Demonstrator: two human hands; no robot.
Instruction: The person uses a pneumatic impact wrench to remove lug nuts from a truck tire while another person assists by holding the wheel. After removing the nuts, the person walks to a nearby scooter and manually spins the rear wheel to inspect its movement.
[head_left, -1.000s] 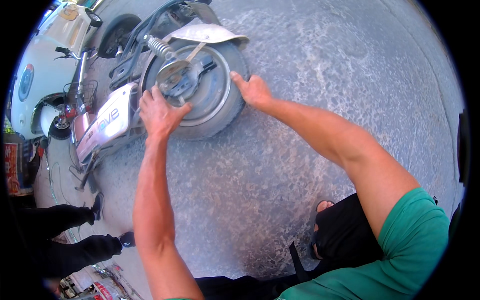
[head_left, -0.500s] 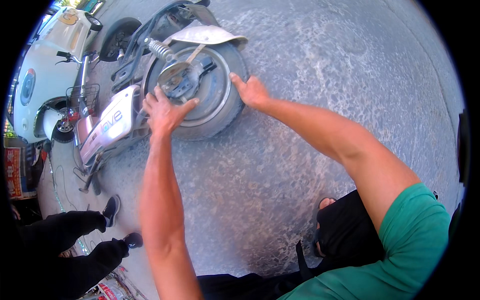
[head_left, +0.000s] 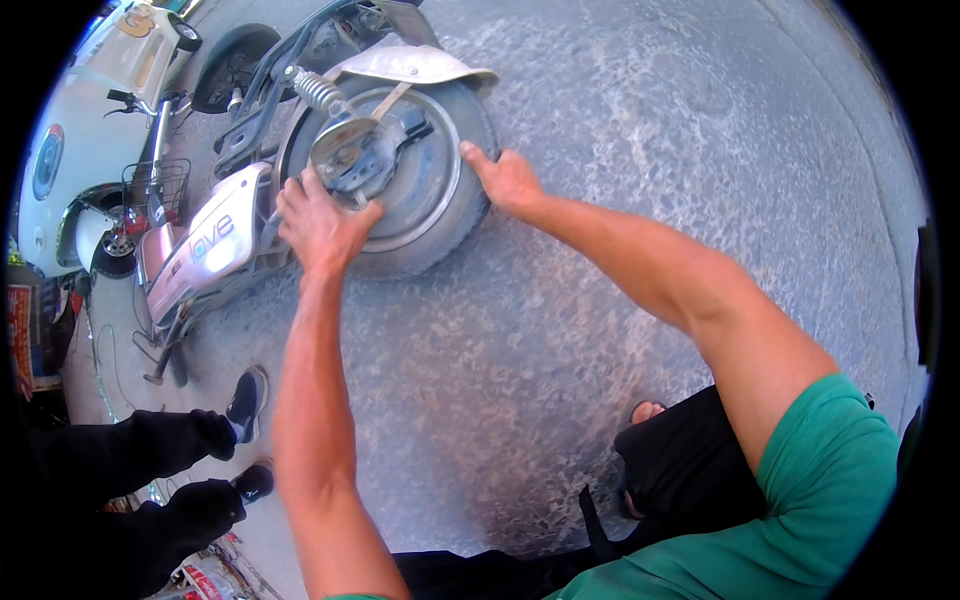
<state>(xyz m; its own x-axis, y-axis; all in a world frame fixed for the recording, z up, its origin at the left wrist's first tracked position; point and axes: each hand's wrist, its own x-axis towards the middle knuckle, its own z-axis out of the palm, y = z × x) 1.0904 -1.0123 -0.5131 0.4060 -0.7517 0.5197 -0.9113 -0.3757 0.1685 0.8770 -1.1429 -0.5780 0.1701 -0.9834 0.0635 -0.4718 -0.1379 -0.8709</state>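
An electric scooter lies on its side, its fat wheel facing up beneath my hands. My left hand rests at the wheel's near left edge beside the body panel, fingers spread and thumb apart. On the wheel's right side, my right hand grips the tyre; its thumb lies on the edge, its other fingers are hidden. A dusty mudguard covers the wheel's far side. A coil shock absorber and a brake hub assembly sit left of and on the wheel's centre.
A pale pink-white panel extends left from the wheel. A bicycle-like vehicle with a wire basket and a white vehicle stand at the left. Another person's shoe is at lower left. Rough concrete floor stretches right.
My left hand has shifted slightly left and its thumb has drawn back a little from the wheel. My right hand still grips the tyre. The other person's feet appear slightly shifted.
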